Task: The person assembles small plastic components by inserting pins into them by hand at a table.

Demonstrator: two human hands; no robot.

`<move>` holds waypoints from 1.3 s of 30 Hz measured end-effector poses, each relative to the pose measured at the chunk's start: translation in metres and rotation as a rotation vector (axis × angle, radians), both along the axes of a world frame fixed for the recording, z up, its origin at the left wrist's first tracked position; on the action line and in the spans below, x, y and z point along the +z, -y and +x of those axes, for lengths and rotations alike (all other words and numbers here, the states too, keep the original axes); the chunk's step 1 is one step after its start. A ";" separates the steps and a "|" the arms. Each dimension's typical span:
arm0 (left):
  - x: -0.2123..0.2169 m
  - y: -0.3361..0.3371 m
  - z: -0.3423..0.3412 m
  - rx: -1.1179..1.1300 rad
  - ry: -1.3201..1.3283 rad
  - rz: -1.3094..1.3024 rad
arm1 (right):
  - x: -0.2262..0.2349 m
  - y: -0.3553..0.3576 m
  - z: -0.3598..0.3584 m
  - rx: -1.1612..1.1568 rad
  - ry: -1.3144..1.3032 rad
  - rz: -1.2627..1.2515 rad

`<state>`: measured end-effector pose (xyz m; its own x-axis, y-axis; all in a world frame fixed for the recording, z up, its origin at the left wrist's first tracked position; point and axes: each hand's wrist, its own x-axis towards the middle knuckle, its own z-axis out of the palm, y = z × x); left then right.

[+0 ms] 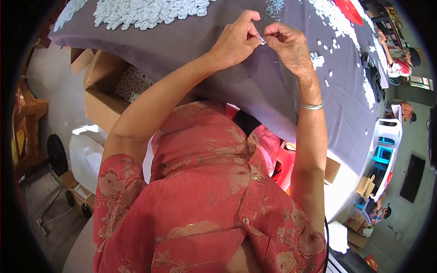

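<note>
Over the grey tablecloth (255,86), both of my hands meet at a tiny white plastic piece (261,41). My left hand (233,44) pinches it between thumb and index finger. My right hand (291,49) is closed in a pinch right beside it; whatever its fingertips hold is too small to make out. Just beyond lies a heap of small grey-blue pins (274,9). A large pile of flat white oval plastic pieces with holes (150,14) spreads at the far left. By my right wrist sits a small cluster of similar pieces (317,60).
Loose small white parts (334,20) run along the table's right side, near a red bowl (349,11). A cardboard box (102,107) holding many small pieces stands under the table's left edge. Other people (400,68) sit at the far right, near white chairs (389,132).
</note>
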<state>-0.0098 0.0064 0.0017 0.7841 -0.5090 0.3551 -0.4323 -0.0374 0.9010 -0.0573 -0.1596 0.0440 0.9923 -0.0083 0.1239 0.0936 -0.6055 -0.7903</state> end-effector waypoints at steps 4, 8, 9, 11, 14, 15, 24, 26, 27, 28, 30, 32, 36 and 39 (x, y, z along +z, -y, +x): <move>-0.004 0.003 0.001 0.024 0.010 -0.049 | 0.003 -0.004 0.001 0.019 0.047 -0.076; 0.000 0.000 0.000 0.012 0.004 -0.007 | 0.010 -0.007 0.001 0.019 0.015 -0.112; 0.000 -0.001 0.000 0.009 0.007 -0.007 | 0.012 -0.007 0.002 0.027 -0.006 -0.129; 0.000 -0.001 0.000 0.004 -0.035 -0.008 | 0.014 -0.006 0.002 0.032 -0.021 -0.148; 0.003 -0.002 -0.001 0.009 -0.049 -0.002 | 0.015 -0.003 0.002 0.037 -0.045 -0.096; 0.004 -0.002 -0.001 0.006 -0.044 -0.003 | 0.014 -0.003 0.001 0.048 -0.036 -0.079; 0.004 -0.002 0.000 -0.008 -0.073 -0.015 | 0.008 0.004 0.003 0.039 -0.054 -0.038; 0.003 -0.001 0.000 -0.018 -0.073 -0.036 | 0.006 0.007 0.004 0.049 -0.069 -0.028; 0.003 -0.001 0.000 -0.017 -0.073 -0.037 | 0.004 0.010 0.005 0.056 -0.070 -0.006; 0.002 -0.001 0.001 -0.027 -0.069 -0.035 | 0.004 0.010 0.006 0.064 -0.072 0.016; 0.002 -0.001 0.001 -0.035 -0.065 -0.034 | 0.004 0.010 0.006 0.061 -0.081 0.020; 0.001 -0.001 0.002 -0.029 -0.048 -0.052 | 0.007 0.009 0.007 0.057 -0.090 0.021; 0.003 0.000 0.000 -0.022 -0.025 -0.020 | 0.007 0.008 0.011 0.073 -0.062 0.040; 0.004 -0.002 0.000 -0.013 -0.027 -0.008 | 0.015 0.001 0.012 0.073 -0.032 -0.067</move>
<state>-0.0094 0.0079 0.0055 0.7869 -0.5165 0.3377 -0.4079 -0.0246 0.9127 -0.0457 -0.1606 0.0594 0.9934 0.0714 0.0902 0.1149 -0.6497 -0.7514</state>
